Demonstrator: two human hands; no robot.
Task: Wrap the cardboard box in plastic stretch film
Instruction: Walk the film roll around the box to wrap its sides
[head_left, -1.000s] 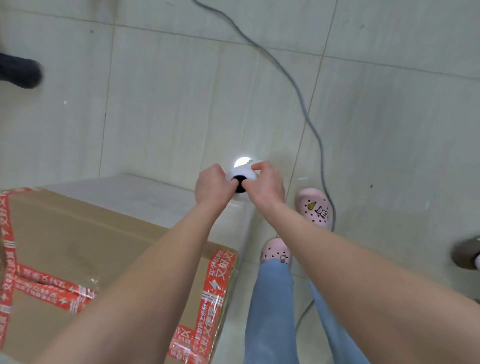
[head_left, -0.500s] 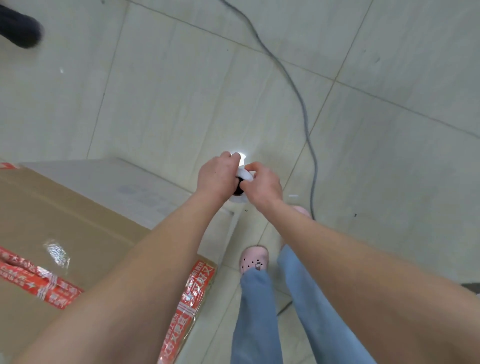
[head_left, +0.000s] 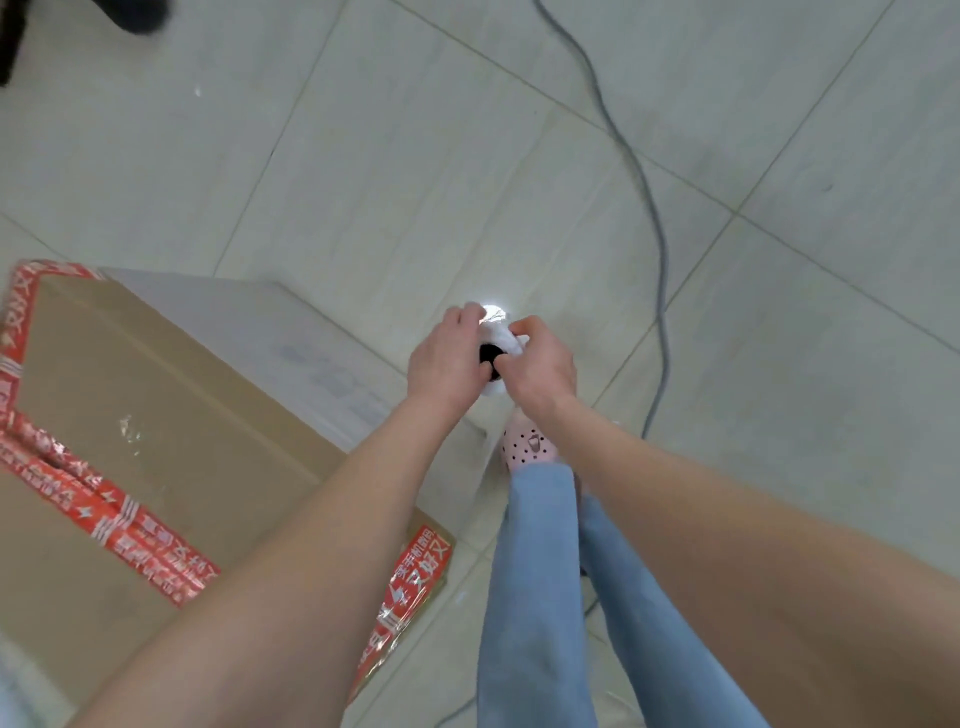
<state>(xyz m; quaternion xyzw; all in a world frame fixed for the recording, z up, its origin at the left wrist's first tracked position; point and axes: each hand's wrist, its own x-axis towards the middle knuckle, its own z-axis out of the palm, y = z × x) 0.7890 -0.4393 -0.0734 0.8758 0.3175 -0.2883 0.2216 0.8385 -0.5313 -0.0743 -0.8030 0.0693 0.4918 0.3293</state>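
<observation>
In the head view, the left hand (head_left: 447, 358) and right hand (head_left: 540, 369) were close together, both curled round the film roll (head_left: 496, 338), just past a corner of the cardboard box (head_left: 156, 415). The film looked thin, stretchy and clingy. Holding the roll by its ends seemed best.

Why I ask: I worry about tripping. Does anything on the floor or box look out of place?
A grey cable trails loose across the floor tiles and passes close to the pink shoe, near the cardboard box; it could catch a foot. The red tape on the box is wrinkled.
</observation>
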